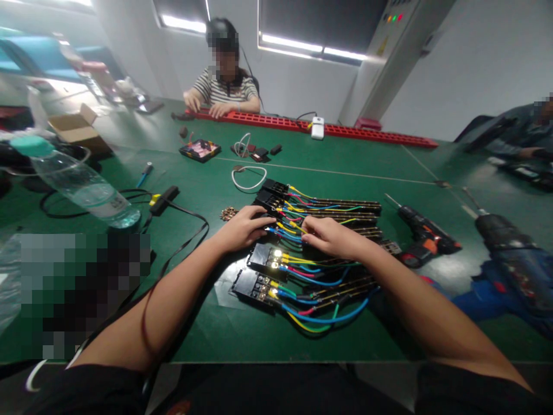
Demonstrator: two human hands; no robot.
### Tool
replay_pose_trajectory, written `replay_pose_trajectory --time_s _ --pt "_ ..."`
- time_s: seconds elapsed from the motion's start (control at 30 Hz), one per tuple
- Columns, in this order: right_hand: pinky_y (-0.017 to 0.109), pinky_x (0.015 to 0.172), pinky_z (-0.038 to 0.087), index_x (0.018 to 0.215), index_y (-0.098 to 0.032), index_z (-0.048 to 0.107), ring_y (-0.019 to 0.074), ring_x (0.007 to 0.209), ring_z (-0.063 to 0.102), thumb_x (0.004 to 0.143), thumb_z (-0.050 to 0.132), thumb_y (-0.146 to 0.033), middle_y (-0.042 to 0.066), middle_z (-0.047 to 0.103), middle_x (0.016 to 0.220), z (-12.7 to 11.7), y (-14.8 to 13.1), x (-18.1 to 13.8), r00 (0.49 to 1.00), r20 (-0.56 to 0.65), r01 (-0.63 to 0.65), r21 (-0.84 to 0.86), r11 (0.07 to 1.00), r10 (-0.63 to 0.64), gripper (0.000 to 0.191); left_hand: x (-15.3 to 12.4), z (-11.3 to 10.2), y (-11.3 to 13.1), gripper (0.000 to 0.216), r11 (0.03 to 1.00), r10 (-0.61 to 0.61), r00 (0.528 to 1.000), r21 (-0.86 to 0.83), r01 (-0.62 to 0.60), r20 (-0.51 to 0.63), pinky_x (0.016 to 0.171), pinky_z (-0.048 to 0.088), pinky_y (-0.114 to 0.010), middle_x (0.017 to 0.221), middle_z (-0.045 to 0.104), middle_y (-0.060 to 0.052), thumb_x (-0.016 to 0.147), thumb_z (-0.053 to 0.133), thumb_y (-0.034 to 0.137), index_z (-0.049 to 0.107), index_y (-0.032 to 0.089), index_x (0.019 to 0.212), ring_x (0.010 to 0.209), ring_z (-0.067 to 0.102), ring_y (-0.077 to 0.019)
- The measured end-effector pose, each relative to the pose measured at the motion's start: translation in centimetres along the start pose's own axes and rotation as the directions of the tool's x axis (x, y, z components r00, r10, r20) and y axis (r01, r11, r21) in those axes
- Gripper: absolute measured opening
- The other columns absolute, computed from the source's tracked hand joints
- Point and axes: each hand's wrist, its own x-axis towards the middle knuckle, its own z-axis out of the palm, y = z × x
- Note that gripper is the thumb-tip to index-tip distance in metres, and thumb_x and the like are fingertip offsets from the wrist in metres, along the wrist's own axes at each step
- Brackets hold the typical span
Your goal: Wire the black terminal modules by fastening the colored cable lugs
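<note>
Several black connector blocks (pixel 262 254) lie in a row, with coloured wires running right to long dark strips (pixel 349 205) dotted with gold contacts. My left hand (pixel 247 229) is closed over the left end of a middle block, fingers curled on its top and thumb hidden. Just right of it, my right hand (pixel 326 237) pinches a yellow wire (pixel 298 226) of the same block. Its other fingers are folded in. Nearest me, a block (pixel 250 286) trails blue, red and yellow-green wires (pixel 328 319). Small copper-coloured screws or similar pieces (pixel 228 214) are piled beside my left hand.
At right lie an orange-black power drill (pixel 425 236) and a larger blue drill (pixel 505 271). A water bottle (pixel 86 187) and a black cable (pixel 190 216) are at left. Across the green table (pixel 181 340), a person (pixel 227 86) works by a long red rail (pixel 337 130); another sits far right.
</note>
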Motion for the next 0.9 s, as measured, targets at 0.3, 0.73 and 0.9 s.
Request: replay_pose_trajectory --time_s 0.3,0.73,0.9 --pt "0.029 0.067 0.035 0.087 -0.021 0.050 0.0157 0.070 0.049 0.096 0.054 -0.024 0.002 0.058 0.080 0.7 -0.1 0.2 0.994 0.096 0.043 0.010 0.999 -0.044 0.010 -0.1 0.0 0.0 0.039 1.000 -0.012 1.000 0.008 0.012 0.008 0.108 0.047 -0.049 0.136 0.053 -0.015 0.099 0.055 0.028 0.063 0.025 0.137 0.127 0.052 -0.0289" --pt "0.028 0.066 0.034 0.084 -0.021 0.049 0.0144 0.067 0.048 0.097 0.052 -0.030 -0.001 0.055 0.075 0.4 0.4 0.4 0.999 0.028 0.017 0.091 0.996 -0.019 0.016 0.1 -1.6 0.9 0.044 0.999 -0.001 0.997 -0.034 0.004 0.083 0.108 0.046 -0.051 0.135 0.053 -0.017 0.096 0.057 0.026 0.062 0.022 0.139 0.126 0.052 -0.0309" --pt "0.028 0.067 0.033 0.083 -0.021 0.049 0.0147 0.069 0.049 0.096 0.053 -0.027 -0.001 0.056 0.077 0.8 0.3 1.0 0.996 -0.069 -0.047 0.093 0.995 0.054 0.014 0.0 -1.8 1.2 0.044 1.000 -0.001 0.996 -0.011 0.002 0.094 0.107 0.047 -0.050 0.136 0.054 -0.018 0.097 0.055 0.029 0.060 0.022 0.140 0.126 0.053 -0.0307"
